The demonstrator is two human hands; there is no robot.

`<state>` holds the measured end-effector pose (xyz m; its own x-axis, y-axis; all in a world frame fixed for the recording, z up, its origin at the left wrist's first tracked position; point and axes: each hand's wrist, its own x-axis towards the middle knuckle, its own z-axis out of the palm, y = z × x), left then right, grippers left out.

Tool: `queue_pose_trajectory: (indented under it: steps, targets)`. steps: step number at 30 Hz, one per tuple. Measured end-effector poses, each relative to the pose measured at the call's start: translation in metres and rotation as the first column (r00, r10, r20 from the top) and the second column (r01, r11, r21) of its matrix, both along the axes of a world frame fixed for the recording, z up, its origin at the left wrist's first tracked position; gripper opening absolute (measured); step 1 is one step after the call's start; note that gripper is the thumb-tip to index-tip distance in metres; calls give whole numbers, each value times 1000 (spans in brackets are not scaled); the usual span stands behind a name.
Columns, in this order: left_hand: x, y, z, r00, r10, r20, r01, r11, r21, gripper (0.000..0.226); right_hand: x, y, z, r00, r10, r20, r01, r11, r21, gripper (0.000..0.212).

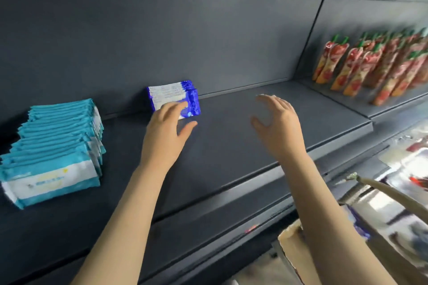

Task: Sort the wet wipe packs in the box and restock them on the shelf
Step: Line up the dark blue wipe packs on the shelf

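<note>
The left hand (167, 132) touched the blue packs (174, 93) with straight fingers; the right hand (278, 122) hovered spread, empty. Squaring them against the shelf (243, 152) back seemed wisest.

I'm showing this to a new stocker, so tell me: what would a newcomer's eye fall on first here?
Probably the shiny blue wet wipe packs standing at the back of the dark shelf, with the left hand touching their front. Next, the long row of teal wet wipe packs at the shelf's left end, and the red pouches on the neighbouring shelf to the right.
</note>
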<state>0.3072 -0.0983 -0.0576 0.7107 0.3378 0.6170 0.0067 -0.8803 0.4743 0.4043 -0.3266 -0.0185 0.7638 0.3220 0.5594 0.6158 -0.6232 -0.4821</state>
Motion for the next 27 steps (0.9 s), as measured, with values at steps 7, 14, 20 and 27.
queue_pose_trajectory:
  steps: [7,14,20,27]
  targets:
    - [-30,-87,-20,956,-288,-56,288,958,-11,44,-92,-100,-34,959,-265,-96,258,962,-87,46]
    - [-22,-182,-64,793,-552,-259,584,810,59,52,-134,-188,-82,854,-467,-227,439,883,-166,53]
    - [8,-257,-123,608,-644,-464,684,722,-106,57,-132,-265,-141,731,-574,-370,519,819,-246,61]
    - [73,-339,-194,500,-603,-622,634,744,-211,57,-80,-361,-218,602,-613,-512,523,787,-328,64]
